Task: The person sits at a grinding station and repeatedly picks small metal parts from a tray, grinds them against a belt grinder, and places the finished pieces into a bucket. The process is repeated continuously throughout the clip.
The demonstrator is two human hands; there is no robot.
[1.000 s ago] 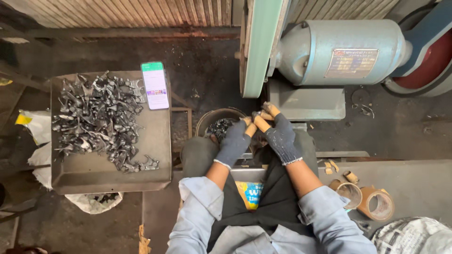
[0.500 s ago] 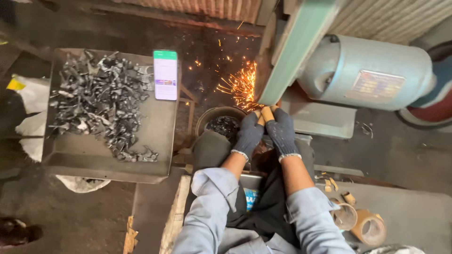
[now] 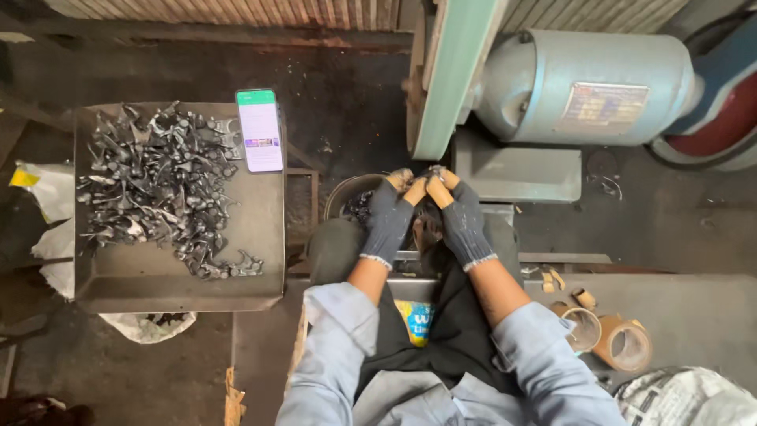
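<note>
- The left hand [image 3: 390, 217] and right hand [image 3: 461, 214], both in dark knit gloves, meet fingertip to fingertip just below the green belt guard [image 3: 449, 79].
- Fingers of both hands are curled shut around a small piece between them; I cannot tell what it is.
- A grey motor [image 3: 583, 83] sits at 2 o'clock from the hands.
- At 9 o'clock, a metal tray [image 3: 260, 268] holds a heap of metal parts [image 3: 158, 185] and 1 phone [image 3: 259, 130].
- Tape rolls [image 3: 623, 343] lie at 4 o'clock.

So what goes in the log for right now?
left hand: gloved, at belt | right hand: gloved, beside it | tray: metal parts, phone
</note>
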